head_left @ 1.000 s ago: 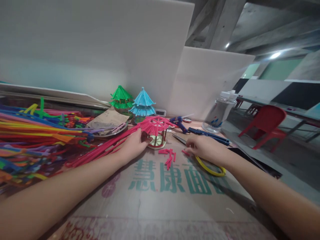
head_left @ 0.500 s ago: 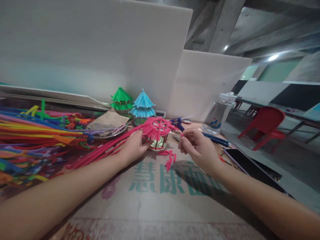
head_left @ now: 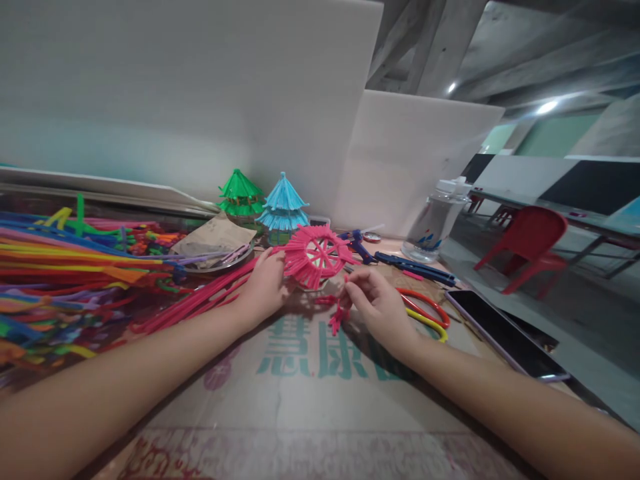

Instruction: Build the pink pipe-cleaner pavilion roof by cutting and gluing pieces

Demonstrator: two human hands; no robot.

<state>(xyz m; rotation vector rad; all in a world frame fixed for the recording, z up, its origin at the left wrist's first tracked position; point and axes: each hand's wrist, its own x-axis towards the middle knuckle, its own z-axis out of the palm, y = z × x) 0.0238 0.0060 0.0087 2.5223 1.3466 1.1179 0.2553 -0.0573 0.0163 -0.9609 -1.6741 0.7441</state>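
Note:
My left hand (head_left: 263, 283) is closed on the left edge of a pink pipe-cleaner pavilion model (head_left: 303, 263), its fingertips partly hidden. The model's round roof tilts toward me and shows an open, spoked centre. Right of it, my right hand (head_left: 377, 303) has thumb and forefinger pinched on what looks like a short pink pipe-cleaner piece (head_left: 345, 283). Several cut pink pieces (head_left: 336, 323) lie on the board just below those fingertips. Long pink pipe cleaners (head_left: 200, 300) run beneath my left hand and forearm.
Green (head_left: 239, 190) and blue (head_left: 283, 200) pavilion models stand behind. Bundled coloured pipe cleaners (head_left: 75, 267) fill the left side, beside a metal bowl (head_left: 220, 267). A glue gun (head_left: 359, 245), red-and-yellow-handled tools (head_left: 430, 308), a phone (head_left: 505, 333) and a clear bottle (head_left: 434, 223) lie or stand to the right.
My right hand has moved down and left, toward the cut pink pieces, uncovering the red and yellow handles. The pink roof now tips more toward me, still in my left hand.

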